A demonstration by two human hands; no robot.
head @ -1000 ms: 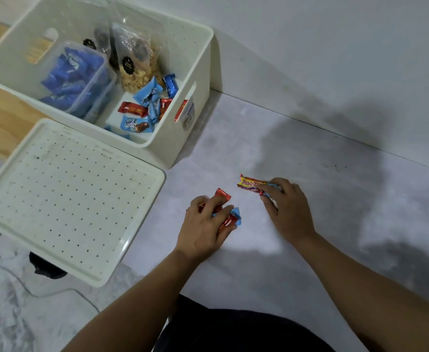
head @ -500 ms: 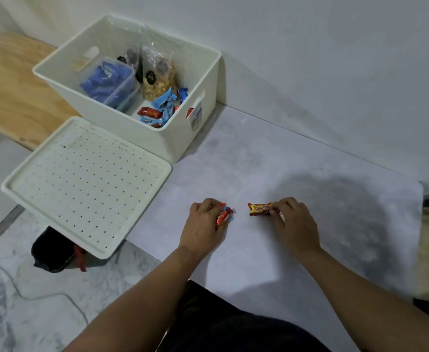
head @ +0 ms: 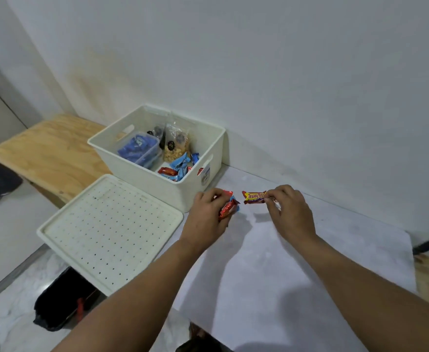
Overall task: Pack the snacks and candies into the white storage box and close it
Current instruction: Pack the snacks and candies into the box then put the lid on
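Red and blue candies [head: 229,207] are gripped in the closed left hand [head: 207,216]; a yellow-red bar [head: 254,197], perhaps with another wrapper, is pinched by the right hand [head: 288,212]. The open box [head: 157,158] is set just beyond, its lid [head: 109,231] beside it.

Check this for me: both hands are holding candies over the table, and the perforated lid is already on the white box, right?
Not quite. In the head view the perforated lid lies flat beside the white box, which is open. The left hand and right hand do hold candies over the table.
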